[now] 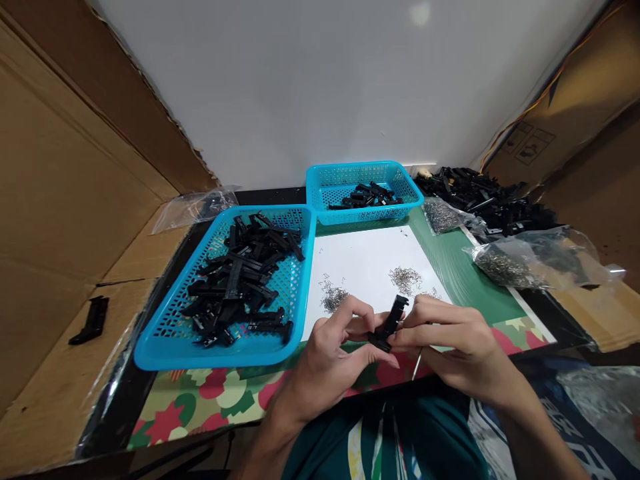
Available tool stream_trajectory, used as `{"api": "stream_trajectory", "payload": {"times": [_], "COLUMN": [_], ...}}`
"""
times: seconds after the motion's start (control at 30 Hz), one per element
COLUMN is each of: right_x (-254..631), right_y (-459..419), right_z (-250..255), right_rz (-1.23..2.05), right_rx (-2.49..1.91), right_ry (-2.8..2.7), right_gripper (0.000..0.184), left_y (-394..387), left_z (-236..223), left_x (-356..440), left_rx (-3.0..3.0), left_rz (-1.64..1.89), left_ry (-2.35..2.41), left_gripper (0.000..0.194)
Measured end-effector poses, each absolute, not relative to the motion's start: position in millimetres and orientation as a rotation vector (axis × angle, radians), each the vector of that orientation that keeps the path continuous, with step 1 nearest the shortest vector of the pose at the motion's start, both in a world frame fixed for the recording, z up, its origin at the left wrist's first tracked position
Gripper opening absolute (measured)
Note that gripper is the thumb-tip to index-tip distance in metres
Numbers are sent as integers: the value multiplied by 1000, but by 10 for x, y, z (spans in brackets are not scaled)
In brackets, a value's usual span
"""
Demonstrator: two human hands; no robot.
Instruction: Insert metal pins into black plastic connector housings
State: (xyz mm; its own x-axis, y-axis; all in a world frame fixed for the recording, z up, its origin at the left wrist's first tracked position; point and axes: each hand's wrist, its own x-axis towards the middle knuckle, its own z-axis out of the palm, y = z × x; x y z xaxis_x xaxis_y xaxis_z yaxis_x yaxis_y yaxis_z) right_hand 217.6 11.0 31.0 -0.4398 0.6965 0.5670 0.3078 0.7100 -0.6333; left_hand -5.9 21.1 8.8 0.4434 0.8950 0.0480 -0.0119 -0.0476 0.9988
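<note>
You hold the black plastic part [393,323] in front of you, near the near edge of the white sheet [360,257]. It is dark and slightly glossy, with a long, slim body that stands up at a tilt, its top leaning to the right. Small notches and teeth break its right side, the top end is stepped and narrow, and the bottom spreads into a wider foot that points left. Your fingertips cover some of its lower end, so its full outline can't be told. Your left hand [333,353] pinches the foot, thumb below and curled fingers above; your right hand [453,337] grips the part's right side with bent fingers, and a thin metal rod [417,365] pokes out beneath it. Beyond your hands, a left pile of tiny metal pieces [333,297] lies by the sheet's left edge, and a right pile of tiny metal pieces [405,280] lies nearer its right edge. The large blue basket [200,361], holding many similar black parts [235,277], sits along the sheet's left edge; the small blue basket [315,190] is at its far edge.
</note>
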Motion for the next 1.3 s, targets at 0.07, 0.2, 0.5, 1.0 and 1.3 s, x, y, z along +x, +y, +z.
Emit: {"api": "stream_trajectory", "payload": {"times": [0.07, 0.2, 0.5, 1.0, 1.3], "right_x": [2188, 2214, 2257, 2162, 1761], "right_y": [128, 156, 223, 391, 280], "right_z": [288, 251, 205, 64, -7], "right_rz": [569, 561, 338, 416, 704], "right_rx": [-793, -792, -792, -1010, -1212], "right_ry": [-2024, -1988, -2026, -1992, -1325], "right_gripper": [28, 27, 35, 32, 6], "left_y": [226, 217, 186, 271, 258], "left_z": [78, 84, 92, -108, -128], "left_x": [-46, -29, -61, -84, -52], "left_rx": [1441, 1402, 1600, 2398, 2435], "left_rz": [873, 840, 798, 875, 917], "left_ry": [853, 869, 923, 1256, 1202], "left_gripper": [34, 26, 18, 6, 8]}}
